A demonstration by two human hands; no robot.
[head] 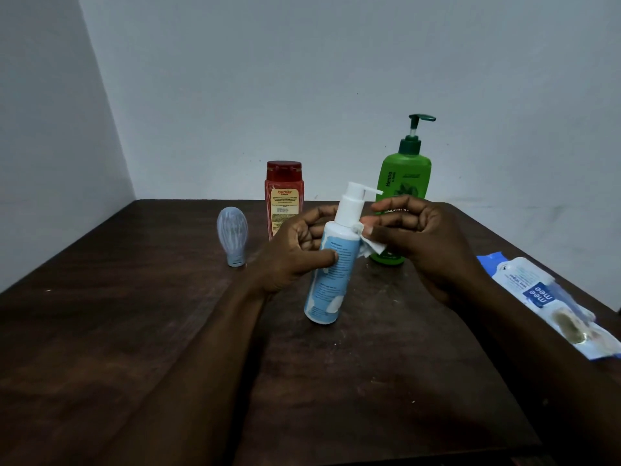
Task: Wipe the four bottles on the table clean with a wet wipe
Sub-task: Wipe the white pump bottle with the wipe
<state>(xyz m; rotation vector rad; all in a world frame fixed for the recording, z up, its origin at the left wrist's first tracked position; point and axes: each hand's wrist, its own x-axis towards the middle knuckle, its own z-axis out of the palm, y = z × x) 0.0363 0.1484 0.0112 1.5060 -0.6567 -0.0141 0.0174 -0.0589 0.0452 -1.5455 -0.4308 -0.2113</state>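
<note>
- Blue-and-white pump bottle (331, 264): gripped at mid-body and tilted, with the white pump head leaning up and away from the person and the base pointing down toward the near side. Whether the base touches the table (134, 331) cannot be told.
- Left hand (295, 250): grasps the bottle from the left. The thumb lies across the front of the label and the fingers curl round the far side, just below the bottle's shoulder. The forearm comes in from the lower left.
- Wet wipe (371, 247): a small crumpled white piece, pressed against the right side of the bottle's shoulder, directly opposite the left-hand grip.
- Right hand (420, 243): pinches the wipe, with the thumb holding it to the bottle. The forefinger reaches above the thumb toward the pump neck, and the other fingers are curled. The back of the hand faces the camera, and the forearm comes in from the lower right.
- Red bottle (284, 196): upright on the table, just behind the left hand and partly hidden by its fingers.
- Green pump bottle (405, 176): upright behind the right hand, with its lower part hidden.
- Grey-blue bottle (232, 233): small, standing cap-down, left of the grip and apart from it.
- Wipes pack (544, 297): lies flat on the table to the right of the right wrist.
</note>
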